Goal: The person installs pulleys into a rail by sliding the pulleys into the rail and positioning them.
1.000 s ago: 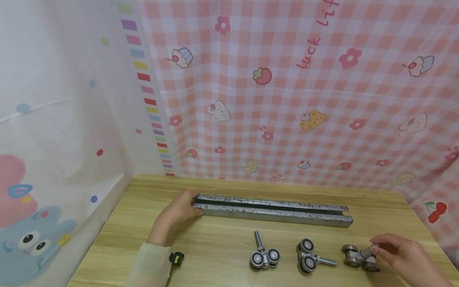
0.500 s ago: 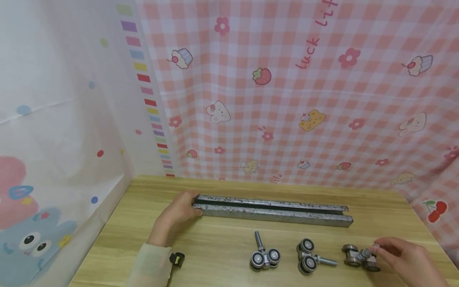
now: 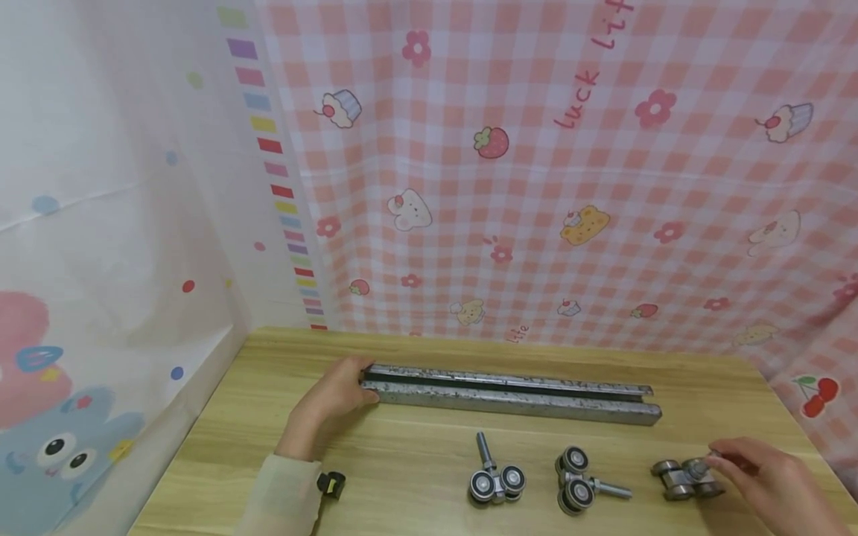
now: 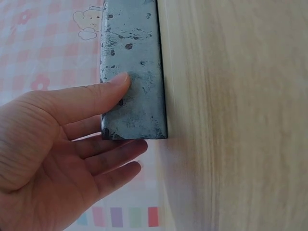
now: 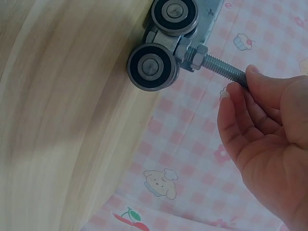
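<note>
A slotted steel channel rail [image 3: 509, 403] lies lengthwise along the table. My left hand [image 3: 338, 388] grips its left end; in the left wrist view the thumb lies on the mottled side wall [image 4: 132, 53], other fingers partly hidden behind it. At the right, my right hand [image 3: 764, 476] pinches the threaded bolt of a roller trolley [image 3: 677, 480] by its end, between thumb and fingers. That bolt [image 5: 224, 69] carries a nut near the trolley body, and the wheels [image 5: 150, 67] are at the table surface, bolt pointing up.
Two more roller trolleys lie in front of the rail: one [image 3: 481, 486] with its bolt toward the rail, another [image 3: 575, 493] with its bolt to the right. A small black object [image 3: 331, 485] sits beside the left sleeve. A pink checked cloth [image 3: 496, 193] hangs behind the table.
My right hand has shifted the trolley slightly to the right and turned it a little, its bolt still pinched. The left hand and the rail have stayed put.
</note>
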Available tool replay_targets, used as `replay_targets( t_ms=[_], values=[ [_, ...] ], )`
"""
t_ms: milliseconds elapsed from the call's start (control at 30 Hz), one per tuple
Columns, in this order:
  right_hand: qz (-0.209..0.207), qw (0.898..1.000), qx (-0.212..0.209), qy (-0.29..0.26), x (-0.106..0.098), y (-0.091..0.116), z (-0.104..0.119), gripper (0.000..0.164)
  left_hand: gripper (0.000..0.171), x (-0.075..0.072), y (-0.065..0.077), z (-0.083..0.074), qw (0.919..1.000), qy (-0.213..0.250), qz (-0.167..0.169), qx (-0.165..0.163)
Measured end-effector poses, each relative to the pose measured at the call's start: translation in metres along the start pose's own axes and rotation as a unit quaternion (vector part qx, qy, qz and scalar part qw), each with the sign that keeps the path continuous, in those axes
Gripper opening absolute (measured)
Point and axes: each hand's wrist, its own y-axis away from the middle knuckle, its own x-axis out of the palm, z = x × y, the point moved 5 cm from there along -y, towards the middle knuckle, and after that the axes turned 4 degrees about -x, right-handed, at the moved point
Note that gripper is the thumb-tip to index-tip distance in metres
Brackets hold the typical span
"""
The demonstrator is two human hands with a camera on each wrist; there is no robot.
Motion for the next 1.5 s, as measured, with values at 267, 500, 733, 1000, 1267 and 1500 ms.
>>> replay_targets(
  t_ms=[267,500,733,1000,1267,1500],
  values=[
    [-0.040,0.999,-0.026,0.002,-0.005,-0.002,-0.010,0.016,0.063,0.001,0.000,-0.001,1.0000,0.006,0.003,-0.002],
    [-0.072,0.996,-0.046,-0.003,-0.010,-0.005,-0.018,0.019,0.062,0.001,-0.001,0.001,1.0000,0.003,0.007,0.000],
    [-0.088,0.994,-0.067,-0.024,-0.012,-0.009,-0.027,0.017,0.063,-0.001,-0.001,0.002,1.0000,0.000,0.008,-0.004],
    [-0.109,0.991,-0.070,-0.023,-0.014,-0.015,-0.041,0.016,0.062,0.001,-0.003,0.004,1.0000,-0.002,0.004,-0.006],
    [-0.082,0.997,-0.014,-0.005,-0.015,-0.027,-0.053,0.015,0.052,0.001,-0.002,0.003,1.0000,-0.005,-0.003,0.000],
    [-0.082,0.996,0.023,-0.005,-0.017,-0.033,-0.062,0.015,0.053,0.000,-0.002,0.002,1.0000,-0.004,0.003,0.000]
  ],
)
